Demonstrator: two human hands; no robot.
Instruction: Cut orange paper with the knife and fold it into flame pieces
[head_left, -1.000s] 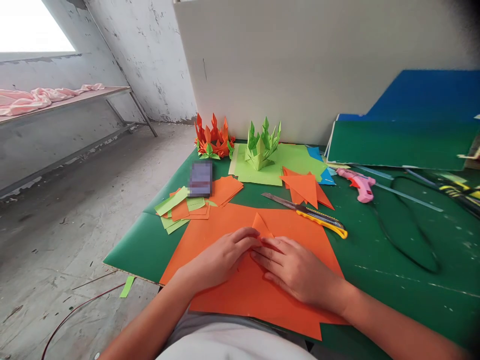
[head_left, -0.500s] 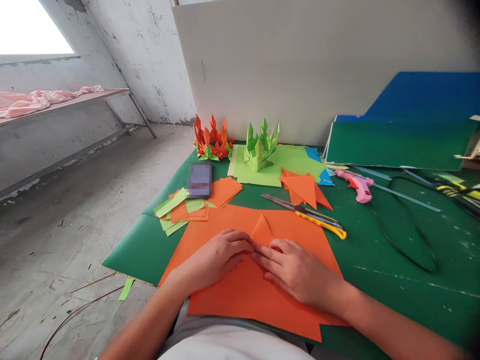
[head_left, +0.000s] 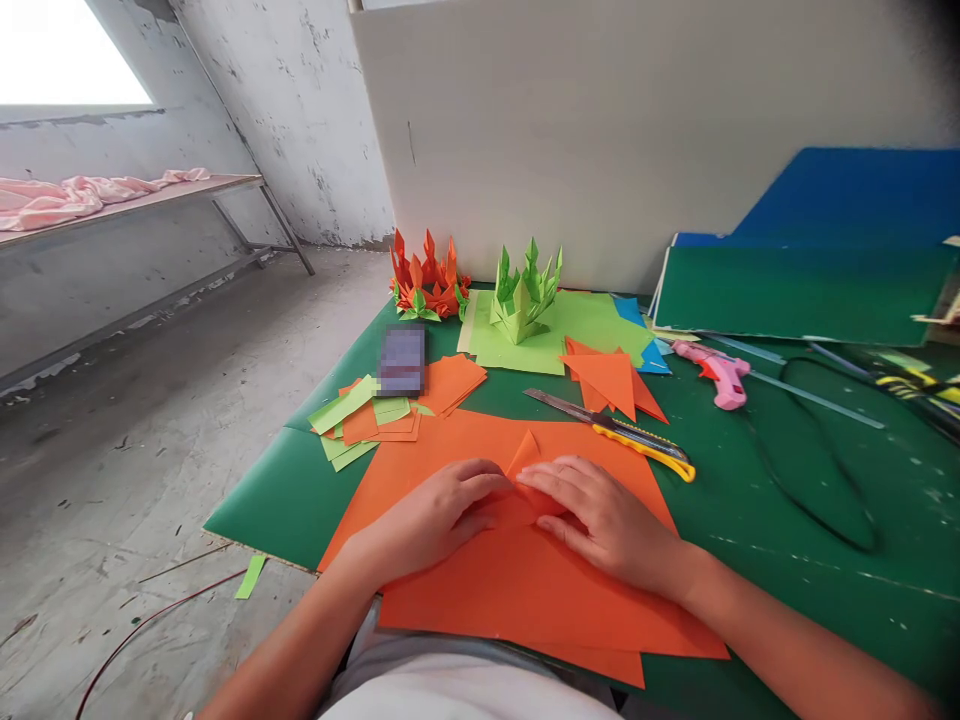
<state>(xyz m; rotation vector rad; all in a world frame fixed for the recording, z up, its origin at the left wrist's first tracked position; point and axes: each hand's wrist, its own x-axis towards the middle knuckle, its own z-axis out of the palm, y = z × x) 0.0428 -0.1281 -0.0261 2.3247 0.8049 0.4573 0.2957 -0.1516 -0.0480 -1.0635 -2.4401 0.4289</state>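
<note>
My left hand [head_left: 454, 512] and my right hand [head_left: 604, 515] meet over a small folded piece of orange paper [head_left: 525, 450], whose pointed tip stands out beyond the fingertips. The fingers of both hands are curled and pressed onto it, which hides most of its lower part. Beneath lie large orange paper sheets [head_left: 465, 605], overlapping at the table's near edge. A yellow-handled utility knife [head_left: 637, 446] rests beyond my right hand with its blade out, partly on the orange sheet. Folded orange triangles [head_left: 611, 380] lie behind the knife.
On the green tabletop [head_left: 795, 610] stand a red-orange paper crown [head_left: 427, 285] and a green paper crown [head_left: 519, 310]. Green and orange paper pieces [head_left: 356, 430] lie left, beside a blurred rectangular object [head_left: 401, 360]. A pink glue gun [head_left: 724, 380] with a black cord lies right.
My right hand's fingers have moved up and lifted the right side of the folded paper, so the tip looks narrower. My left hand stays nearly in place.
</note>
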